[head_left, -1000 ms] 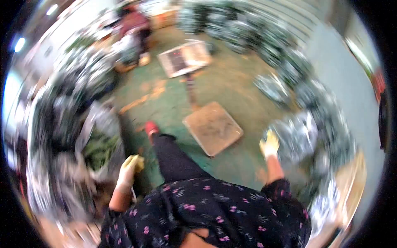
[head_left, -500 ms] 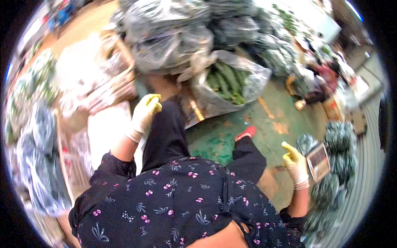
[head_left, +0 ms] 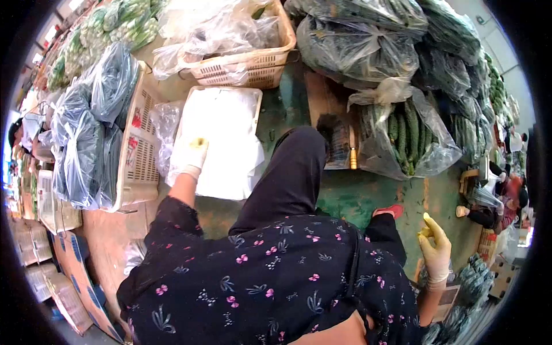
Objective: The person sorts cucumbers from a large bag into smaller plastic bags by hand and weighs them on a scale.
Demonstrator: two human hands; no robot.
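An open clear bag (head_left: 441,156) right of the white-lined crate (head_left: 225,89) holds cucumbers (head_left: 402,135). The gloved left hand (head_left: 190,152) rests on the crate's lining, grip unclear. The right hand (head_left: 434,248) hangs loosely spread.

— How does the person stand?
— Gloved left hand (head_left: 190,154) reaches forward, arm extended, palm down; fingers probably flat, though glare blurs them.
— The other?
— Right hand (head_left: 435,248), gloved, is held out sideways, fingers loosely open.

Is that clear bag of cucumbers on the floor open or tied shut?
Open, it seems: the bag of cucumbers gapes at its top, and the cucumbers inside show bare green.
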